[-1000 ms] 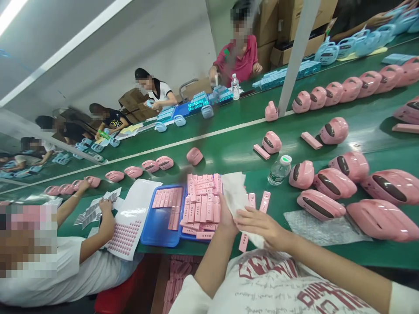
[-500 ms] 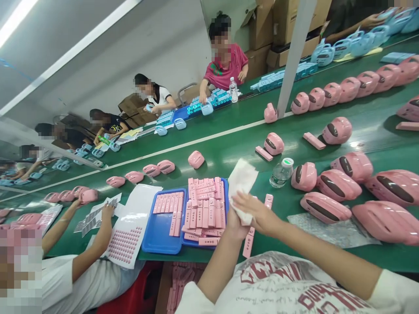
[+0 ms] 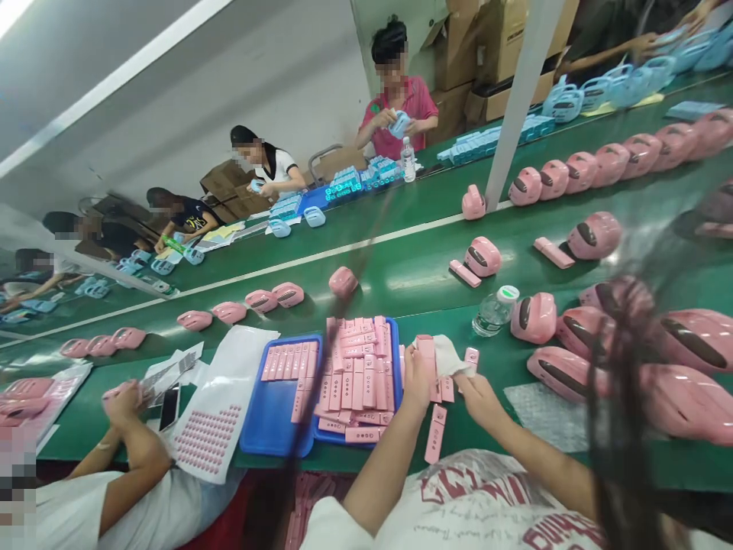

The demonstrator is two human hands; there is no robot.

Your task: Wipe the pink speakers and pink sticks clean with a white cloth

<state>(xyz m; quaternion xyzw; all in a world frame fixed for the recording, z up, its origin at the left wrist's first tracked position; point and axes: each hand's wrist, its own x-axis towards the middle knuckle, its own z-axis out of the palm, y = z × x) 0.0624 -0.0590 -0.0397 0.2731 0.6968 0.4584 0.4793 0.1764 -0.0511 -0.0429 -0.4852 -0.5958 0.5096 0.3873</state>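
Note:
My left hand (image 3: 419, 382) is closed round a pink plastic bar (image 3: 425, 353) at the right edge of a filled blue tray. Pinched in the fingers of my right hand (image 3: 479, 399) is a white cloth (image 3: 448, 354), which hangs against the bar's right side. Several more pink bars lie on the table by my hands, among them one with small round marks (image 3: 436, 434) close to my body. The blue tray (image 3: 395, 336) to the left is heaped with similar pink bars.
A second blue tray (image 3: 275, 435) holds a few bars. Further right stand a water bottle (image 3: 493, 313) and several glossy pink housings (image 3: 589, 340). At left, a co-worker's hands (image 3: 123, 405) work beside a sticker sheet (image 3: 209, 435). Dark blurred strands cross the view.
My hands have moved apart, the left now on a pink bar and the cloth lower, in my right. The co-worker at left has drawn both hands together; one across the table lifted a blue housing.

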